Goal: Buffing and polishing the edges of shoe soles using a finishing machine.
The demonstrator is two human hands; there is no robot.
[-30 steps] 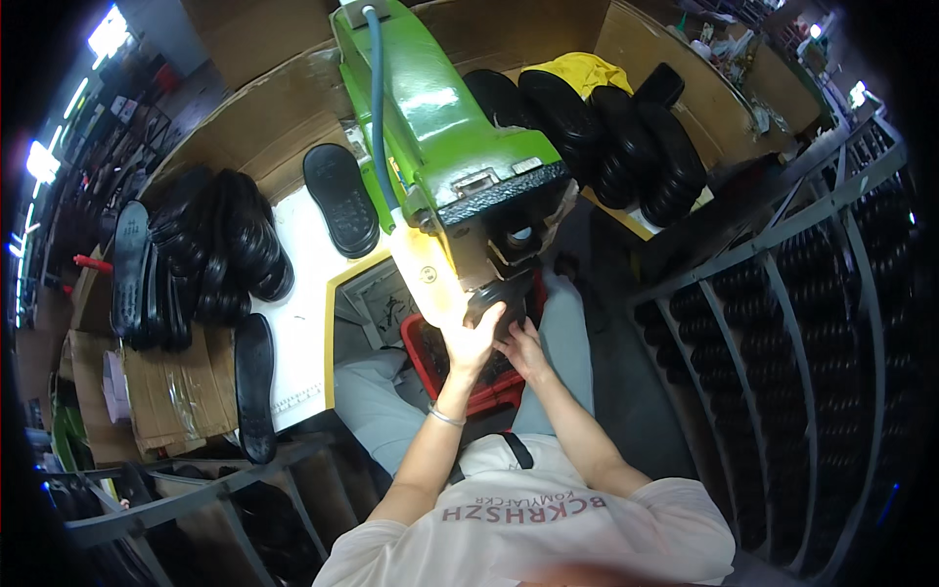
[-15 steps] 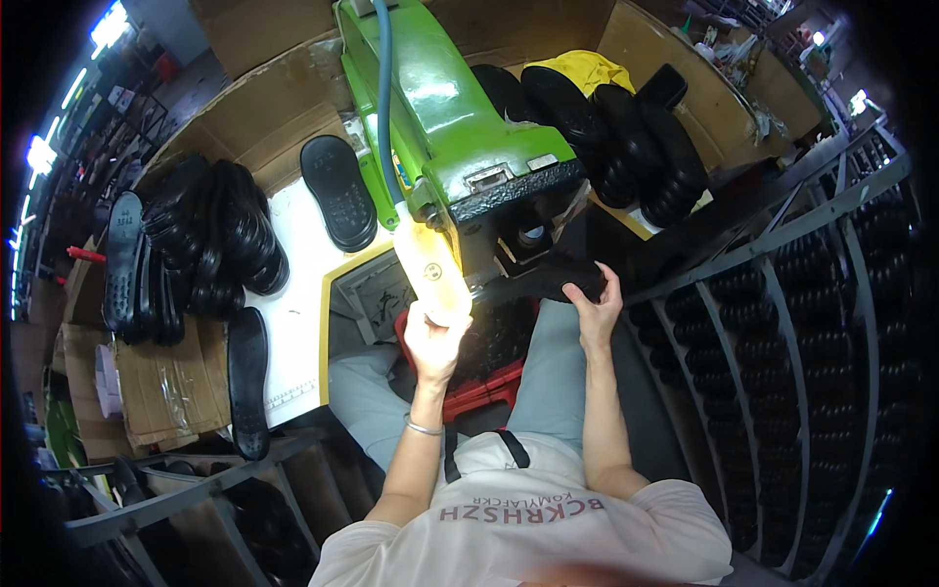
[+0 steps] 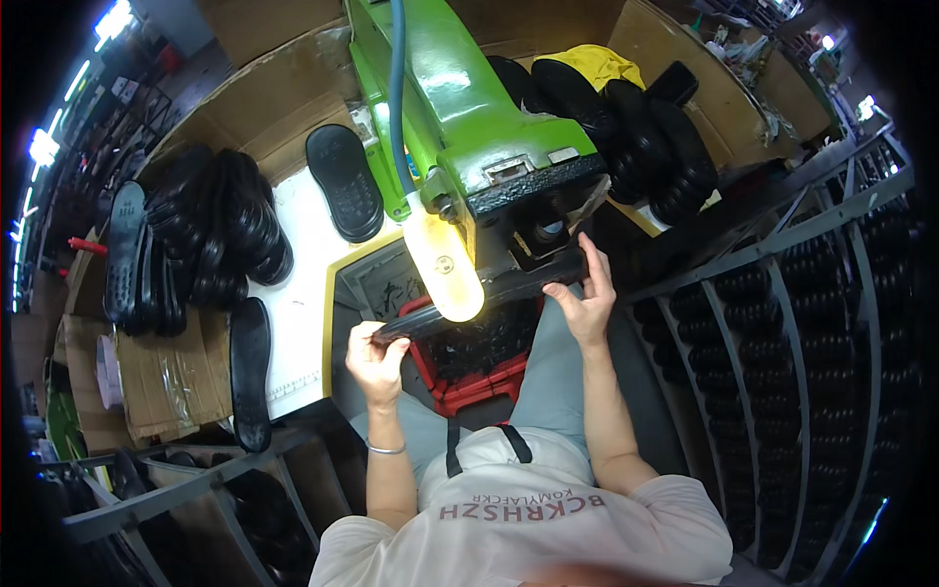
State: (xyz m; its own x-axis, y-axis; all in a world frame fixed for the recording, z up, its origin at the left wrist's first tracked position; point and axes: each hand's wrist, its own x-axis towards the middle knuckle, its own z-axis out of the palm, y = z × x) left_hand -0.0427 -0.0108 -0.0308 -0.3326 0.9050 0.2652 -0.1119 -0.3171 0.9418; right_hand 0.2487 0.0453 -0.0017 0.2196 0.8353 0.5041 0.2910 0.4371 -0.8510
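Observation:
A black shoe sole point(image 3: 520, 284) is stretched between my two hands, seen nearly edge-on and tilted up to the right. My left hand point(image 3: 376, 364) pinches its left end with thumb and fingers. At the other end, my right hand point(image 3: 589, 295) grips it, thumb on the near side. The sole is just in front of the dark working head of a green machine point(image 3: 460, 98). A lit, long yellowish lamp point(image 3: 443, 264) covers part of its middle. Whether the sole touches the machine, I cannot tell.
Stacked black soles point(image 3: 220, 230) stand left on the white table point(image 3: 298, 284), with single soles nearby. More soles point(image 3: 660, 147) and a yellow cloth point(image 3: 597, 67) are right of the machine. Below my hands is a red crate point(image 3: 474, 391). Racks of soles point(image 3: 782, 372) flank me.
My left hand has moved left and down from the lamp's tip and now grips the sole's left end. The sole shows more of its length. My right hand has shifted slightly up.

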